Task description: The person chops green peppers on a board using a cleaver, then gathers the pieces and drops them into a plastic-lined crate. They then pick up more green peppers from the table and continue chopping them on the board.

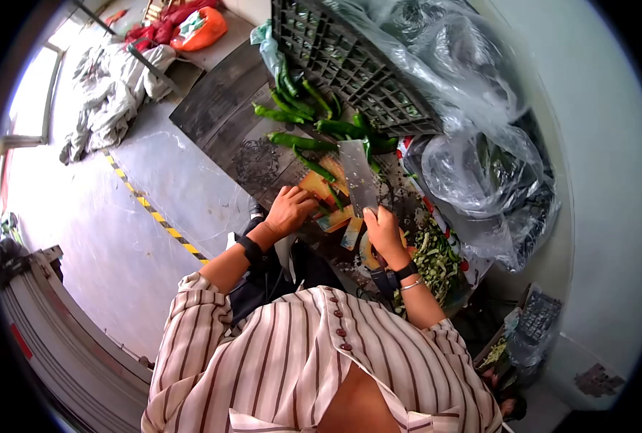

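Observation:
My right hand is closed round the handle of a cleaver. The wide metal blade points away from me, with small pale bits stuck to it. Left of the blade, my left hand has its fingers curled down at a green pepper on an orange patterned surface. Those fingertips partly hide what they grip. Beyond both hands lie several whole long green peppers. A heap of cut green pieces lies to the right of my right wrist.
A black plastic crate stands at the table's far side, beside clear plastic bags on the right. The dark table ends at a left edge above the floor. White cloth and an orange bag lie farther off.

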Action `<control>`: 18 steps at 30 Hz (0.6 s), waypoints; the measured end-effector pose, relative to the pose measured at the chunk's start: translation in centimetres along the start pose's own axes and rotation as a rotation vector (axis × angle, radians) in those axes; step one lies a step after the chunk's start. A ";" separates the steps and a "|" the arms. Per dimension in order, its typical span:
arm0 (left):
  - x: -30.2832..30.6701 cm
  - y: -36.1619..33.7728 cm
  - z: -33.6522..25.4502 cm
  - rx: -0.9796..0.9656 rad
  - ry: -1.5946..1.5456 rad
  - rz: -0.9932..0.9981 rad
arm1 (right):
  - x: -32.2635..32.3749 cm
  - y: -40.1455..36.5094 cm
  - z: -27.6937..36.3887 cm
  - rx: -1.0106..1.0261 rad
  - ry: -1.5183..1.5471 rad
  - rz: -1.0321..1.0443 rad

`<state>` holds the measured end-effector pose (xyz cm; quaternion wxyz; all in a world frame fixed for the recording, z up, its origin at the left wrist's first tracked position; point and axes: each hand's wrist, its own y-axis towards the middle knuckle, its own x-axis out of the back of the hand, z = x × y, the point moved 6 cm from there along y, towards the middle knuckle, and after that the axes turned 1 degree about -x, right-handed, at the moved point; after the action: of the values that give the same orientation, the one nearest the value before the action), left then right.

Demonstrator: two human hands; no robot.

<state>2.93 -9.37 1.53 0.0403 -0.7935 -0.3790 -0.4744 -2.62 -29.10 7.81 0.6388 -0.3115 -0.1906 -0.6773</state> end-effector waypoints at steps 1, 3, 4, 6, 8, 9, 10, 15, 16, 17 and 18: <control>0.2 0.4 -0.4 -0.016 0.003 0.006 | 0.2 -0.9 -1.7 -0.193 0.155 0.024; 0.6 1.0 -0.8 0.013 0.002 0.021 | 0.2 -2.9 -4.0 -0.386 0.324 0.039; 0.6 1.2 -0.9 0.001 0.007 0.029 | 0.1 -3.8 -5.0 -0.447 0.418 0.021; -0.3 1.5 -1.0 -0.020 0.099 0.195 | 0.2 -5.4 -5.9 -0.496 0.496 0.005; -0.6 1.8 -1.2 -0.026 0.128 0.217 | 0.1 -6.8 -6.6 -0.524 0.498 -0.006; -0.6 2.3 -1.4 -0.023 0.151 0.227 | 0.1 -7.4 -6.9 -0.548 0.487 -0.009; -0.7 2.8 -1.8 -0.038 0.153 0.235 | 0.0 -7.9 -7.2 -0.551 0.497 -0.023; -1.5 4.9 -3.6 -0.189 0.174 0.255 | -0.3 -9.7 -8.1 -0.540 0.571 -0.057; -1.5 5.3 -3.5 -0.198 0.175 0.261 | -0.3 -9.9 -8.4 -0.543 0.578 -0.065; -2.0 5.5 -3.1 -0.172 0.184 0.354 | -0.4 -10.1 -8.7 -0.530 0.553 -0.062; -2.4 5.4 -2.7 -0.145 0.194 0.446 | -0.4 -10.2 -8.7 -0.516 0.528 -0.058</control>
<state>3.81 -15.75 2.74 0.1230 -0.8090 -0.1540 -0.5538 -14.20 -33.35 2.60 0.5468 -0.2714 0.1493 -0.7779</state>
